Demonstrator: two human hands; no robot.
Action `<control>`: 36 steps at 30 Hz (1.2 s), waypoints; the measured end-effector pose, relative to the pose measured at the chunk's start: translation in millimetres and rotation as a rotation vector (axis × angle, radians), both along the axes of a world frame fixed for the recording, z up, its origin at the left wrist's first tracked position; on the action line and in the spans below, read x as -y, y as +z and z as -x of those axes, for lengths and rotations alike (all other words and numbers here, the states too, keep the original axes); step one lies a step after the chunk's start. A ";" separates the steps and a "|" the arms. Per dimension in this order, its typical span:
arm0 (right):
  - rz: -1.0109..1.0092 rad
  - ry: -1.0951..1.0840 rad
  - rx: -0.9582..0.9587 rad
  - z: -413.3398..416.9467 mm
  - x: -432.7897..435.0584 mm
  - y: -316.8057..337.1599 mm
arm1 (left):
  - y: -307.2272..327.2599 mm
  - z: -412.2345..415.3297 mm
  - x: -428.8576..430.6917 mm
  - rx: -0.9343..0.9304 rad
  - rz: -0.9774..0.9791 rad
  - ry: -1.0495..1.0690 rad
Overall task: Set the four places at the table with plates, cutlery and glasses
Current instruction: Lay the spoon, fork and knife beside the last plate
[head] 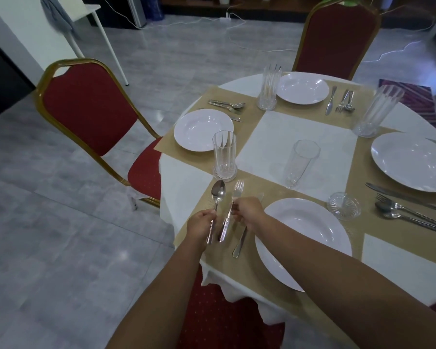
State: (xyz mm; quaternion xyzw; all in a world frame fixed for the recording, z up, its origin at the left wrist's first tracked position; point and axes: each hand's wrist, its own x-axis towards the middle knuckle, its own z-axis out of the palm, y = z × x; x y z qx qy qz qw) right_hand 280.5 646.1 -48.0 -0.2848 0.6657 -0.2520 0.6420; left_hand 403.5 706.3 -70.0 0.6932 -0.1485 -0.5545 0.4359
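Steel spoon point(218, 193) and fork point(237, 188) point away over the tan placemat point(274, 188), left of the near plate point(302, 238). Left hand point(203, 220) closes its grip on the spoon handle; right hand point(247, 210), forearm crossing the plate, pinches the fork handle.

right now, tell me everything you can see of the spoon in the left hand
The spoon is shiny silver metal, oval bowl face up, long slim handle. It points away from the person over the tan placemat, left of the fork, bowl near a ribbed glass. The left hand grips its handle midway. Whether it touches the mat is unclear.
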 end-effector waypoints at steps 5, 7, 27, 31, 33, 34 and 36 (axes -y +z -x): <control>0.030 0.140 -0.240 1.9 11.4 -9.1 | -8.8 -8.9 14.4 0.232 -0.046 -0.064; 0.071 0.164 -0.347 -3.5 12.1 -12.5 | -11.3 -10.3 20.4 0.342 -0.070 -0.135; 0.176 0.205 -0.591 -14.0 -2.7 -23.0 | -7.4 -2.0 35.9 0.776 -0.019 -0.512; 0.174 0.240 -0.591 -11.1 -0.2 -19.8 | -9.6 -3.6 35.9 0.761 0.000 -0.535; 0.166 0.250 -0.603 -10.1 -0.1 -18.4 | -10.1 -3.8 36.5 0.750 0.005 -0.540; 0.160 0.255 -0.615 -9.9 -0.8 -17.9 | -10.1 -3.4 37.0 0.746 0.008 -0.539; 0.146 0.259 -0.635 -10.1 -3.2 -18.2 | -11.3 -1.7 37.5 0.749 0.022 -0.538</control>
